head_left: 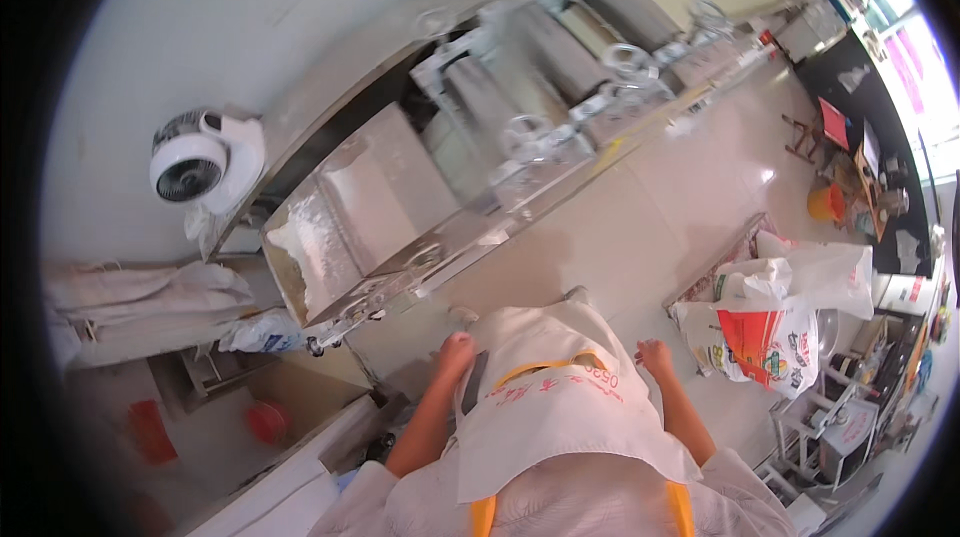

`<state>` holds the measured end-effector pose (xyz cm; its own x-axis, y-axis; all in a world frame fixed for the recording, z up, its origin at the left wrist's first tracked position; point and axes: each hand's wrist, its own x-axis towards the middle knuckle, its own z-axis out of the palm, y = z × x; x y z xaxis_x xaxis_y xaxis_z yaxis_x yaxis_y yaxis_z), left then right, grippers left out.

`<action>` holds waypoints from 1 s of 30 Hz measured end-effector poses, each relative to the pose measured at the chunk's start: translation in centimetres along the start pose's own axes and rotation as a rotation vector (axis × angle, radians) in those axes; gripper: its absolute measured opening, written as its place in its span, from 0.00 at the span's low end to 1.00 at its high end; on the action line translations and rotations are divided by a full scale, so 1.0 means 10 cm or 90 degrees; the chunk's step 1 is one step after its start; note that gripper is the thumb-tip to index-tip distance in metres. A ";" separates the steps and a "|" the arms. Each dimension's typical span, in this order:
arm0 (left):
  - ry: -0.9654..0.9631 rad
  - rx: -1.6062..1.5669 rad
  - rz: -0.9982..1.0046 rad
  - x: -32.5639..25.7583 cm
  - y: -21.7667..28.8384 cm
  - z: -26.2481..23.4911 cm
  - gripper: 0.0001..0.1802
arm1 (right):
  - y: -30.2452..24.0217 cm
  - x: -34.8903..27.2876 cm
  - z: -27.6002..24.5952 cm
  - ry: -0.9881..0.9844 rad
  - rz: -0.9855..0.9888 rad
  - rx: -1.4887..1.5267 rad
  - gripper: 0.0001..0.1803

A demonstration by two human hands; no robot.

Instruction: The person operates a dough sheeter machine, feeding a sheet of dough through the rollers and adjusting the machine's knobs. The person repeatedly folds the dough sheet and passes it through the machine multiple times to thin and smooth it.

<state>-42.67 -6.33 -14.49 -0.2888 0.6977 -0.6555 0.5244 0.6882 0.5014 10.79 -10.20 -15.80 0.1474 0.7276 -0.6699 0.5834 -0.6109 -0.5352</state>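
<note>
Left hand: the left hand [458, 352] hangs near 6 o'clock from the centre of the view, just beside the apron's left edge; forearm slanting up from below, fingers curled in; I cannot tell whether fingertips and palm meet
Right hand: the right hand [655, 355] hangs at 4 o'clock, near the apron's right edge; forearm leaning up and leftward, fingers bent; I cannot tell how closely they press together
Apron: the pale apron [545, 427] sits at 5 o'clock, between the hands; orange straps, red print, folds across the front
Powder: white powder [318, 247] lies at 9 o'clock, on the near end of the roller machine
Machine: the roller machine [545, 47] stretches from 9 past 12 to 1 o'clock; grey rollers, pale handwheels
Left side: white fan [190, 167] between 9 and 10; pale cloth [150, 292] near 9
Floor: glossy pale floor [650, 187]
Right side: printed white sacks [770, 337] between 3 and 4; orange bucket [826, 203] at 3
</note>
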 end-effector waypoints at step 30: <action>0.226 0.132 0.316 2.57 8.91 4.87 0.30 | 0.92 0.77 -3.88 0.211 0.555 0.440 0.12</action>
<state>35.61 63.24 -14.15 -0.2005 0.9711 -0.1294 0.7972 0.2385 0.5546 48.29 1.86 -5.94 0.5454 -0.0396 -0.8372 -0.3644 -0.9108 -0.1943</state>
